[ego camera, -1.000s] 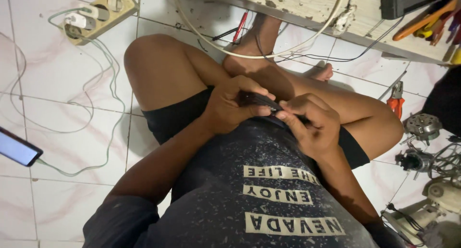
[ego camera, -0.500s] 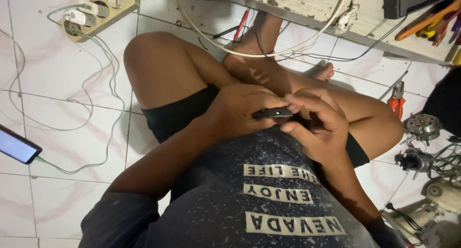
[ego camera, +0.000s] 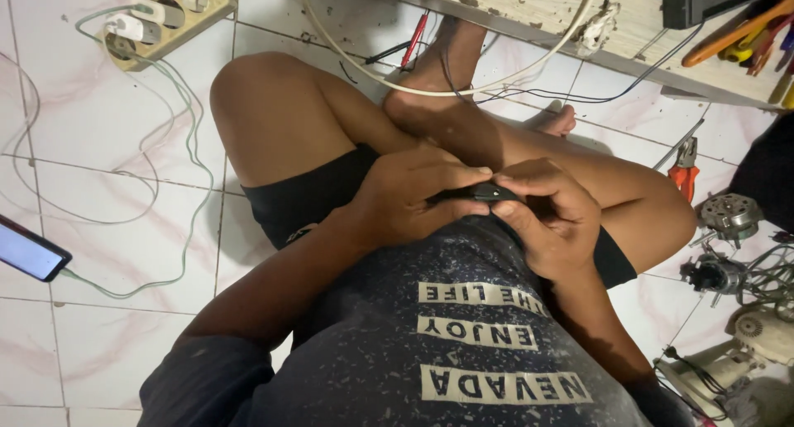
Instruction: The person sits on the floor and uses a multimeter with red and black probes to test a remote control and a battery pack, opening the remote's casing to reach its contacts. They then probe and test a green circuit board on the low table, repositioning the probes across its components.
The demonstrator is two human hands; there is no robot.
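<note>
I sit cross-legged on a white tiled floor. Both hands meet over my lap, just above my dark speckled shirt. My left hand (ego camera: 413, 197) wraps around one end of a small dark object (ego camera: 484, 193). My right hand (ego camera: 550, 216) grips the other end, fingers curled over it. Only a thin black strip of the object shows between the fingers; its kind cannot be told.
A power strip (ego camera: 169, 13) with plugs and green-white cables lies at far left. A lit phone (ego camera: 29, 249) rests at the left edge. Red-handled pliers (ego camera: 684, 175), small motors (ego camera: 728, 216) and appliance parts sit at right. A wooden bench (ego camera: 529, 9) with tools runs along the top.
My hands have shifted slightly on the dark object, the left fingers sliding over it; the view has moved a little. Both hands stay closed on it.
</note>
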